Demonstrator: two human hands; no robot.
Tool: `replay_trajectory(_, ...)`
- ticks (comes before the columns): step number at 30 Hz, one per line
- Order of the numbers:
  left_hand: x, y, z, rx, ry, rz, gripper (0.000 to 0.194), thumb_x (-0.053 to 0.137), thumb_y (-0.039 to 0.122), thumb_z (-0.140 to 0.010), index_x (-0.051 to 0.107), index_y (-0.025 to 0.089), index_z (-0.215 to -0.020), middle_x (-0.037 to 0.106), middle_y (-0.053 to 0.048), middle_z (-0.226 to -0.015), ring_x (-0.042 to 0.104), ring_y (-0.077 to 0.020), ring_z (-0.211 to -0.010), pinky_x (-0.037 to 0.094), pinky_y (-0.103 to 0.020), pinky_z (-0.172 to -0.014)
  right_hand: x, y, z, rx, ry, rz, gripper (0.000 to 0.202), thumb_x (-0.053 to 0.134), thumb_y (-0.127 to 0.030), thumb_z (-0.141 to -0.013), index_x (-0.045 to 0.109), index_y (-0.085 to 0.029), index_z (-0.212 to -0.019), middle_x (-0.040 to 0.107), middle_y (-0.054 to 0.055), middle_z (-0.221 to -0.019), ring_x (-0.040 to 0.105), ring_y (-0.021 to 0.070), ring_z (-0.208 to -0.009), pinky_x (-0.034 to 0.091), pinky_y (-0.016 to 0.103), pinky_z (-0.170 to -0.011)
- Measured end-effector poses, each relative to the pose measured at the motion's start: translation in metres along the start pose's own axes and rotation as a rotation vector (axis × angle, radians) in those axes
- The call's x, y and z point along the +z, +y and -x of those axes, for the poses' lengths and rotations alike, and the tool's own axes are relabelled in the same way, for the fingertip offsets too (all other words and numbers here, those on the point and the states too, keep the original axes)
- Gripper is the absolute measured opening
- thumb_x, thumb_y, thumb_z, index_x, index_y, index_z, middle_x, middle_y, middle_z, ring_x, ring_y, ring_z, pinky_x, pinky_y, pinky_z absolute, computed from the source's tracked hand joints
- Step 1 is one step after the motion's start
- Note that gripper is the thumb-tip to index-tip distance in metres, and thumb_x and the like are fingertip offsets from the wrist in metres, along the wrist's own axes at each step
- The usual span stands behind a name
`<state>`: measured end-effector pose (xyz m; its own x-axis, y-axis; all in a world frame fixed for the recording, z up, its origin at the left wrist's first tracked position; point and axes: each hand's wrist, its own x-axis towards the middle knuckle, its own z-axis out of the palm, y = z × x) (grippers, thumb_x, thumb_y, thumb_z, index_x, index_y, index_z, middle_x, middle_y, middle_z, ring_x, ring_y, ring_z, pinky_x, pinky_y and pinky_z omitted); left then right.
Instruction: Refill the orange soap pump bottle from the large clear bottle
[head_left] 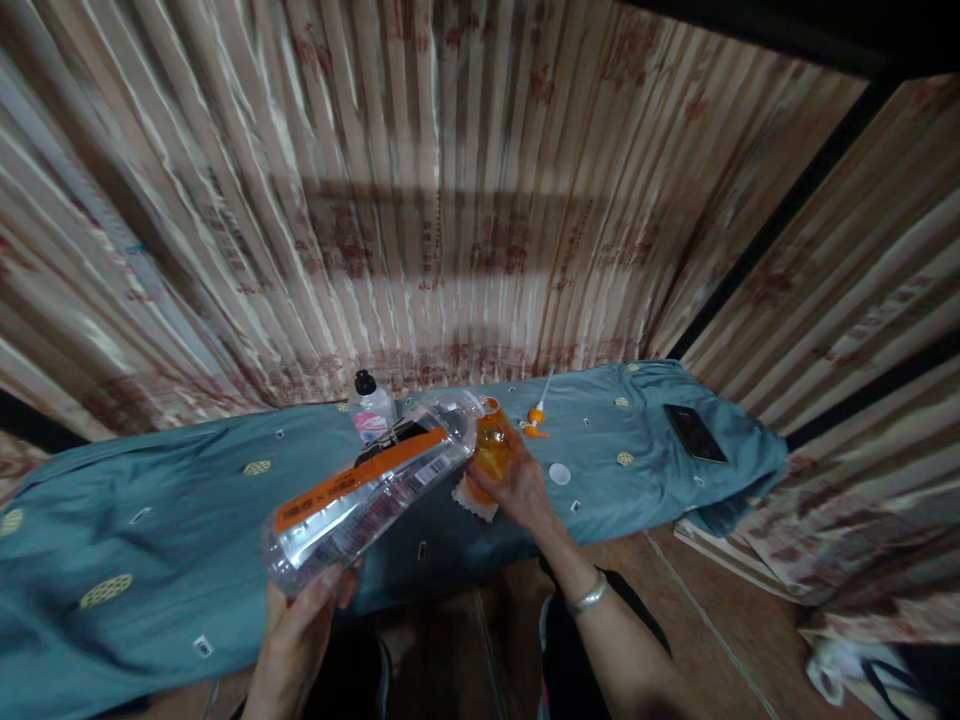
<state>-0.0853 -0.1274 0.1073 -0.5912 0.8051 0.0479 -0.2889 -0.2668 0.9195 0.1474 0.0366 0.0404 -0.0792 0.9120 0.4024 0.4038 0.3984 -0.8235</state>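
Note:
My left hand (pixel 304 610) grips the base of a large clear plastic bottle (pixel 375 490) with an orange and black label. The bottle lies tilted in the air, its neck up and to the right, close beside the mouth of an orange bottle (pixel 491 450). Wrapped round that orange bottle is my right hand (pixel 514 480), which holds it upright over a small scalloped cloth or pad (pixel 474 503). An orange pump top with a thin tube (pixel 535 418) lies to the right, and a white round cap (pixel 559 474) sits nearer me.
A clear bottle with a black cap and pink label (pixel 370 408) stands behind the large bottle. Toward the right end of the teal cloth surface (pixel 210 500) lies a dark phone (pixel 694 432). Patterned curtains (pixel 465 200) hang behind, with a dark metal frame (pixel 780 225) at right.

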Motion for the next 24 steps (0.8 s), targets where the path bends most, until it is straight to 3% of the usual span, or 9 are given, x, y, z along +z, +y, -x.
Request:
replay_trajectory(6,0.003,0.001,0.001,-0.003,-0.001,0.013,0.065,0.104,0.05,-0.059,0.079,0.025,-0.114,0.075,0.001,-0.084,0.061,-0.0163,-0.066,0.042,-0.022,-0.046,-0.007,-0.004,-0.002,0.011,-0.022,-0.018,0.081,0.091,-0.043,-0.083,0.061,-0.024,-0.156,0.08,0.014,-0.142,0.08,0.0383,-0.129,0.066,0.054,-0.11)
replay_trajectory(12,0.003,0.001,0.002,-0.012,0.014,-0.003,0.054,0.103,0.048,-0.062,0.08,0.024,-0.104,0.076,0.0,-0.084,0.062,-0.0165,-0.067,0.045,-0.024,-0.048,-0.013,-0.008,-0.007,-0.021,-0.046,-0.008,0.077,0.089,-0.04,-0.083,0.063,-0.021,-0.152,0.083,0.015,-0.136,0.082,0.0375,-0.124,0.069,0.051,-0.105)
replay_trajectory(17,0.004,0.002,0.002,-0.022,0.014,0.002,0.067,0.105,0.047,-0.058,0.078,0.025,-0.115,0.076,0.001,-0.085,0.063,-0.0167,-0.067,0.045,-0.023,-0.047,-0.013,-0.006,-0.008,-0.019,-0.048,0.002,0.078,0.09,-0.04,-0.08,0.063,-0.023,-0.151,0.083,0.014,-0.135,0.083,0.0371,-0.121,0.07,0.051,-0.102)
replay_trajectory(24,0.003,0.003,0.003,-0.011,0.014,-0.028,0.052,0.101,0.046,-0.063,0.078,0.024,-0.105,0.075,0.0,-0.08,0.061,-0.0163,-0.067,0.046,-0.022,-0.05,-0.014,-0.007,-0.008,-0.035,-0.059,-0.043,0.073,0.089,-0.041,-0.082,0.064,-0.022,-0.149,0.084,0.013,-0.134,0.083,0.0363,-0.121,0.069,0.05,-0.103)
